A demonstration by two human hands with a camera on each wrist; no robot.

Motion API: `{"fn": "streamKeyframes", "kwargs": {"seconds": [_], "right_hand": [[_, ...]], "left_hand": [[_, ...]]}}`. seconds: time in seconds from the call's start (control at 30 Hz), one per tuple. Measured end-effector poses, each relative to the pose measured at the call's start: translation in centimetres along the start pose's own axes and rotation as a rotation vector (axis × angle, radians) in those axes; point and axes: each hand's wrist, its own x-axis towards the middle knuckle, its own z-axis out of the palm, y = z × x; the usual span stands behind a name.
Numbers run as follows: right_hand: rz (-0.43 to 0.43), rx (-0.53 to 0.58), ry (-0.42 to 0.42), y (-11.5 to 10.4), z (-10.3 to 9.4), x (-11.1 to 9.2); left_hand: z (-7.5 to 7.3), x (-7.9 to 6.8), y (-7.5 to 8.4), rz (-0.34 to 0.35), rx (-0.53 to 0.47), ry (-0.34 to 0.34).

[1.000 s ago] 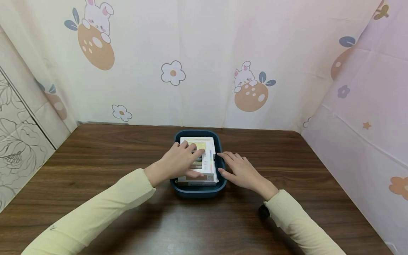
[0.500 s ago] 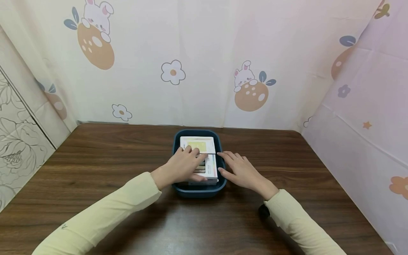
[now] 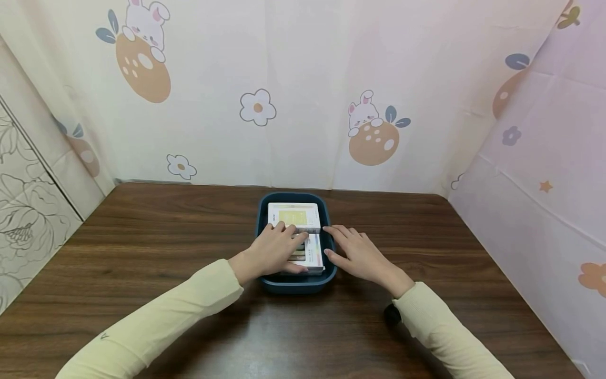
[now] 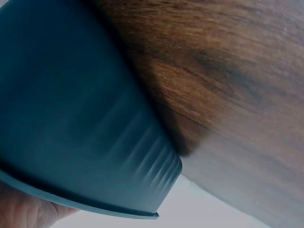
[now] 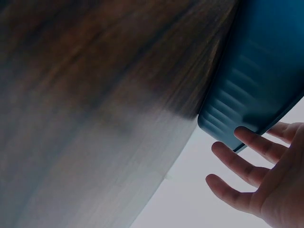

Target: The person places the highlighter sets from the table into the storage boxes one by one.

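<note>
A dark blue plastic basket point(image 3: 293, 288) stands on the table with white boxes inside. At its far end lies a white box with a yellow label point(image 3: 310, 211). Nearer to me is a white box with a picture of coloured bands point(image 3: 314, 252), partly covered by my left hand point(image 3: 271, 251). That hand holds it from above, fingertips at its far edge and thumb at its near edge. My right hand point(image 3: 356, 255) has its fingers spread at the basket's right rim. In the right wrist view, the fingers point(image 5: 240, 164) are extended beside the basket wall point(image 5: 237, 95).
The brown wooden table point(image 3: 156, 231) extends to both sides of the basket. A dark round object point(image 3: 392, 315) shows at the right sleeve cuff. Behind the table hangs a pale curtain point(image 3: 303, 63) with rabbit and flower prints.
My left hand has moved toward me and slightly right with the banded-picture box, which now sits lower in the basket. More of the yellow-labelled box shows. The right hand has stayed at the rim.
</note>
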Motion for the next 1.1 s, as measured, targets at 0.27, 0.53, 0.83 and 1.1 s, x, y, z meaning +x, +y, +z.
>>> {"fn": "streamKeyframes", "kwargs": {"seconds": [0.27, 0.53, 0.83, 1.1], "right_hand": [[-0.008, -0.014, 0.011, 0.1, 0.2, 0.0], [-0.006, -0.014, -0.001, 0.0, 0.2, 0.1], [0.007, 0.0, -0.003, 0.0, 0.0, 0.2], [-0.024, -0.025, 0.098, 0.3, -0.7, -0.1]], "left_hand": [[0.2, -0.2, 0.0, -0.008, -0.01, 0.021], [0.1, -0.4, -0.1, -0.009, -0.038, 0.04], [-1.0, -1.1, -0.8, 0.019, 0.043, 0.16], [-3.2, -2.8, -2.8, -0.081, 0.064, 0.14]]}}
